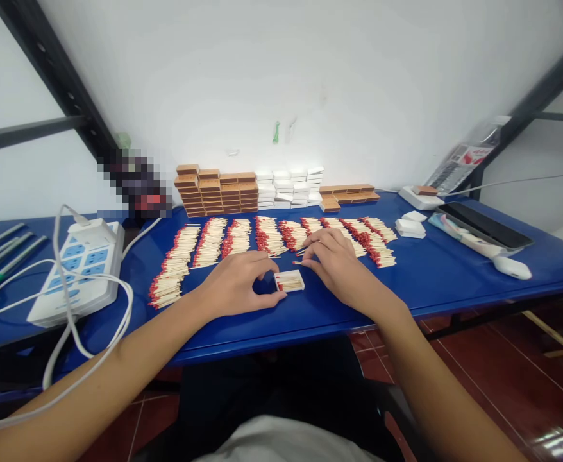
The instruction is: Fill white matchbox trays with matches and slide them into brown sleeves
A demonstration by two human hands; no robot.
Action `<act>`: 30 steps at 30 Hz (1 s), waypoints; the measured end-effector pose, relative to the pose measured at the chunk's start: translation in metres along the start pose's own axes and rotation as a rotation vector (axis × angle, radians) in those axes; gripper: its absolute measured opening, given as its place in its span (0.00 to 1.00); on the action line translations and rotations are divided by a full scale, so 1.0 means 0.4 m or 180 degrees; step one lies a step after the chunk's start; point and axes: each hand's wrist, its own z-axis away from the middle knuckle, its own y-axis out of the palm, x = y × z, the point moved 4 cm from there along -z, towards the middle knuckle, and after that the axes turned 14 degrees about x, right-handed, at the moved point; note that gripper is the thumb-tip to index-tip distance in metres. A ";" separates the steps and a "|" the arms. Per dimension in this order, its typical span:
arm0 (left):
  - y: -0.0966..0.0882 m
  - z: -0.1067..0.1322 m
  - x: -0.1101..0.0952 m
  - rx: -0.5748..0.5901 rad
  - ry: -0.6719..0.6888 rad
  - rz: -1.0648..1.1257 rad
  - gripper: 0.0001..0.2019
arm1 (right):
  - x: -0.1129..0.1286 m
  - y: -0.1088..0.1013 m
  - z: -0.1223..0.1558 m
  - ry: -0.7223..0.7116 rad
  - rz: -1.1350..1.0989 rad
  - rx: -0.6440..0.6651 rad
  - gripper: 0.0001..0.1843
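A small white matchbox tray (302, 280) lies on the blue table with some red-tipped matches in it. My left hand (240, 282) holds the tray by its left end, thumb at the near corner and fingers curled at the far one. Just right of the tray, my right hand (332, 260) pinches a match (297, 262) between thumb and fingertips, its red head pointing left. Behind both hands runs a row of match piles (209, 240), the heads mostly facing left. My right hand partly covers the piles under it.
Stacked brown matchboxes (217, 192) and white trays (288, 187) line the wall. More white trays (410, 228), a phone (486, 224) and a plastic bottle (469, 157) are at right. At left are a power strip (82, 273) and a white cable (130, 301) passing over my left forearm.
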 end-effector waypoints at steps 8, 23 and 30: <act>0.002 0.000 -0.001 -0.0028 0.0061 -0.0035 0.09 | 0.086 -0.011 0.013 -0.0258 -0.0175 0.0064 0.08; 0.004 -0.001 0.000 0.0052 -0.0016 0.0012 0.09 | -0.052 0.028 0.002 0.0415 0.0458 -0.0119 0.08; 0.003 -0.001 -0.001 0.0058 0.0029 0.0017 0.09 | -0.048 0.024 0.000 0.0333 0.0480 -0.0087 0.08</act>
